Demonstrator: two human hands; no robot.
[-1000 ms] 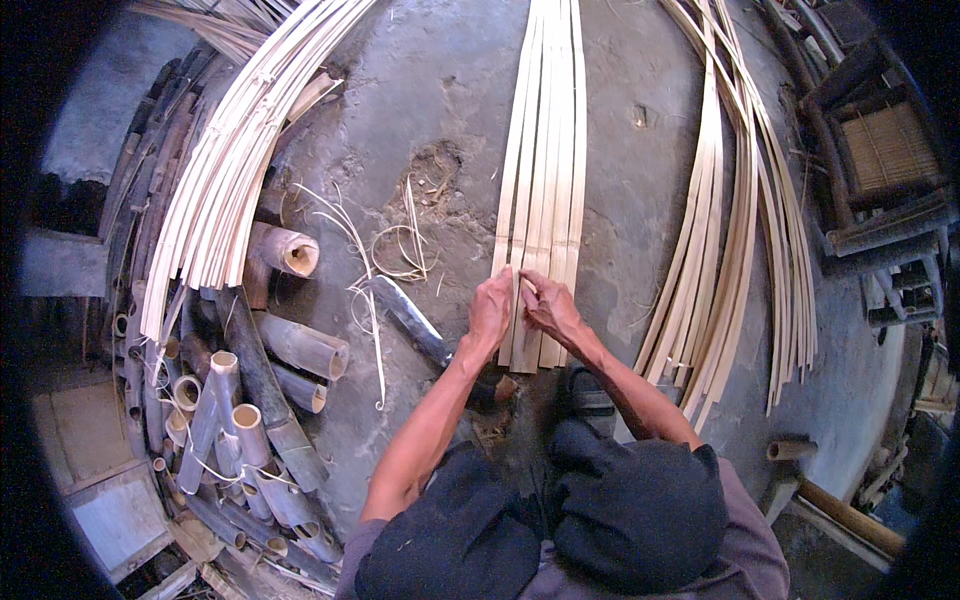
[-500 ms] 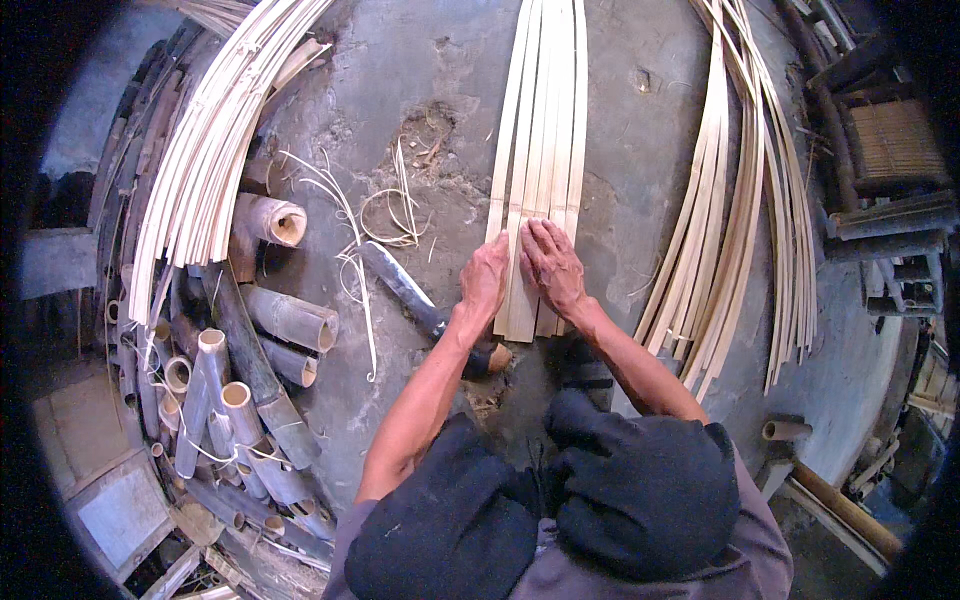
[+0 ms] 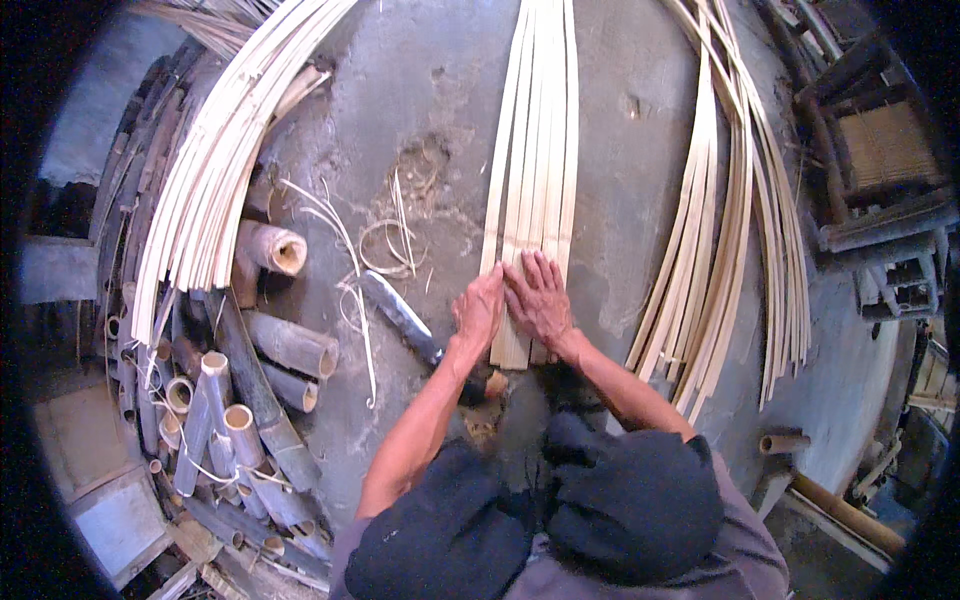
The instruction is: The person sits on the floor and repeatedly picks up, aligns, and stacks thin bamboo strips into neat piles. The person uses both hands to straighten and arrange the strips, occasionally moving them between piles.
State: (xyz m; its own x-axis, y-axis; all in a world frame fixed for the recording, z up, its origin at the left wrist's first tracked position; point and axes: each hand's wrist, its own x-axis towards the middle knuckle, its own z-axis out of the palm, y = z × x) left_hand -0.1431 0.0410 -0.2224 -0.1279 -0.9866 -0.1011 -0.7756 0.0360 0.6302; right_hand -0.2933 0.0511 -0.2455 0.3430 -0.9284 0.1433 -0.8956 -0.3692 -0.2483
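Work in hand: laying flat bamboo strips [image 3: 535, 150] side by side on the concrete floor [image 3: 620, 180].
Done so far: several strips lie parallel and touching, running away from the person, their near ends roughly level under the hands.
Left to do: judged early; large bundles of loose strips remain at left [image 3: 215, 170] and right [image 3: 730, 220], well apart from the laid set. No cross strips are visible.
Left hand [image 3: 480, 310]: palm down on the left edge of the laid strips, near their close end. Fingers bent slightly, pressing rather than clasping; nothing enclosed.
Right hand [image 3: 538, 298]: palm down, flat on the strips just beside the left hand. Fingers spread and extended, holding nothing.
Arms: both forearms come from the lower edge and converge at the strip ends; the person crouches over them.
Knife [image 3: 400, 315]: lies on the floor just left of the left hand, untouched.
Nearby: cut bamboo tubes [image 3: 250, 400] piled at left; thin shavings [image 3: 385, 240] on the floor.
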